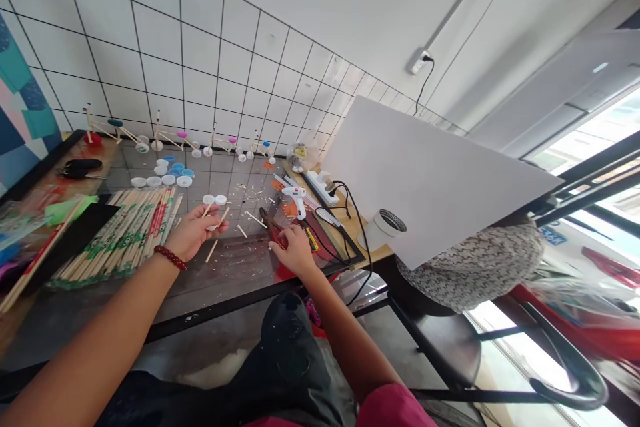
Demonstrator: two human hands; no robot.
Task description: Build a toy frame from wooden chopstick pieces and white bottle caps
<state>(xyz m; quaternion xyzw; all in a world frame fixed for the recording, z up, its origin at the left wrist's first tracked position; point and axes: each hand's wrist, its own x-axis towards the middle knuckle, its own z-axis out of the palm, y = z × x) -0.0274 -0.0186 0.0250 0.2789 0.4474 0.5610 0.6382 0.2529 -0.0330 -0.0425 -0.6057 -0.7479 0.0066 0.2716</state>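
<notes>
My left hand (194,232) is closed on a small piece made of thin wooden sticks (225,216) and a white bottle cap, over the glass table. At the red-handled pliers (270,223), my right hand (294,248) rests with its fingers curled; whether it grips them is hard to tell. Two white caps (215,200) lie just beyond my left hand. Short cut sticks (212,251) and small scraps are scattered between the hands. A white glue gun (295,201) stands beyond my right hand, beside a yellow-handled tool (312,239).
Wrapped bundles of wooden sticks (117,233) lie at the left. White and blue caps (169,179) are grouped behind them. Small stick-and-cap bicycle models (183,135) line the back. A power strip (321,187), cables and a large white board (425,173) are at the right.
</notes>
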